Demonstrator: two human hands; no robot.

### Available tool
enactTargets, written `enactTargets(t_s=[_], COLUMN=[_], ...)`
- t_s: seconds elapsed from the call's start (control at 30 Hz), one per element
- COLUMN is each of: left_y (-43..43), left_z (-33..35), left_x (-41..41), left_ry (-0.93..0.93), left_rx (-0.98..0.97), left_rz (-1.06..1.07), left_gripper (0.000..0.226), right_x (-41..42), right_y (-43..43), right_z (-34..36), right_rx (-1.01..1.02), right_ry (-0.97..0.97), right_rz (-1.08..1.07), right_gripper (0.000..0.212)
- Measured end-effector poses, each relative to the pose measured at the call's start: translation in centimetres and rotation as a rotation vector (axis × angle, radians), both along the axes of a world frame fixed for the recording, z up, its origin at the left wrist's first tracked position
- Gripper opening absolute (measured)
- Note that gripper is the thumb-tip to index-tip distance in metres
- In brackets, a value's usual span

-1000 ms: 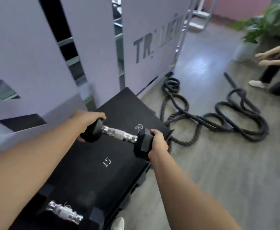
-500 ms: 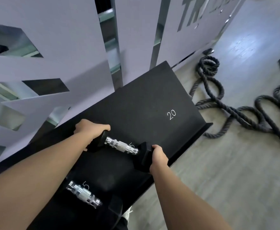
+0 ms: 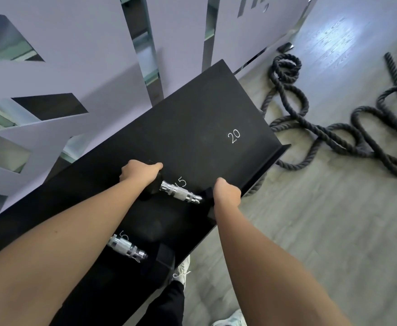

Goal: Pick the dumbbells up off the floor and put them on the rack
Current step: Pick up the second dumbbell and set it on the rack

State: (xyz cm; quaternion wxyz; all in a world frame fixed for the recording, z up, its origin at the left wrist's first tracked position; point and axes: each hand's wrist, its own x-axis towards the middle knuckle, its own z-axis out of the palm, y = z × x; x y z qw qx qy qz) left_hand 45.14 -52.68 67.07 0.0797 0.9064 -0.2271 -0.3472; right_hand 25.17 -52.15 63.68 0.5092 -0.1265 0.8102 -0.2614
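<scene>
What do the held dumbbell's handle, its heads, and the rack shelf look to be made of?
Held dumbbell: the handle looks like bright chromed metal, mirror-shiny with ringed collars and a duller, probably knurled, middle. Its heads, mostly covered by the left hand and right hand, look matte black, likely rubber-coated. Rack shelf: flat matte black with white painted numbers, probably coated metal or rubber matting; cannot tell which.

Dumbbell (image 3: 181, 192) on rack (image 3: 192, 128), second dumbbell (image 3: 126, 248) nearer, rope (image 3: 334, 128) on floor (image 3: 334, 231) right.
</scene>
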Motion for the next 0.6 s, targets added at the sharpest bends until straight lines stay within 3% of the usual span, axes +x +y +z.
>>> enactTargets(t_s=[0.07, 0.13, 0.37, 0.47, 0.53, 0.6], left_y=[0.4, 0.5, 1.4, 2.1, 2.7, 3.5], left_z=[0.1, 0.6, 5.9, 9.9, 13.4, 16.9], left_x=[-0.6, -0.8, -1.3, -1.7, -2.4, -3.5], left_ry=[-0.019, -0.039, -0.129, -0.092, -0.066, -0.052], left_rx=[0.0, -0.035, -0.318, -0.396, -0.435, -0.465], left_rz=[-0.024, -0.021, -0.155, -0.199, -0.221, -0.249], left_gripper=[0.074, 0.067, 0.055, 0.03, 0.041, 0.05], right_x=[-0.3, -0.3, -1.4, -2.7, -3.7, -4.9], right_y=[0.0, 0.1, -0.5, -0.6, -1.0, -1.6], right_z=[0.6, 1.5, 7.0, 10.9, 13.9, 16.7], right_rx=[-0.096, -0.143, -0.231, -0.296, -0.344, -0.403], right_ry=[0.065, 0.039, -0.112, -0.156, -0.191, -0.232], right_rz=[0.083, 0.131, 0.074, 0.069, 0.06, 0.073], right_gripper=[0.015, 0.023, 0.04, 0.03, 0.017, 0.017])
